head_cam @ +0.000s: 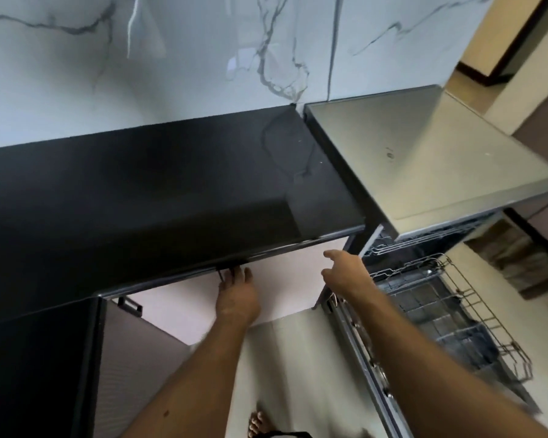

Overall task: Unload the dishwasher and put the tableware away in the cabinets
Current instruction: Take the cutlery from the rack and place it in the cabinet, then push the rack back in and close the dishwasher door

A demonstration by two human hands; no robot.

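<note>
Since the pulled-out dishwasher rack at three o'clock seems empty, unloading looks nearly done; left hand grips the cabinet door, right hand relaxed, empty.

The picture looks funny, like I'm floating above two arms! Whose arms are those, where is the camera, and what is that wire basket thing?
The camera sits on a person's head and looks down, so you see their own two arms. The left hand reaches up under the edge of the black countertop, fingers on a dark handle at the top of a pale cabinet door. The right hand is open and holds nothing; it reaches toward that door too. The wire basket is a dishwasher rack, pulled out from the open dishwasher. I can't see any dishes in it. At the bottom, the toes of a bare foot peek out.
</note>
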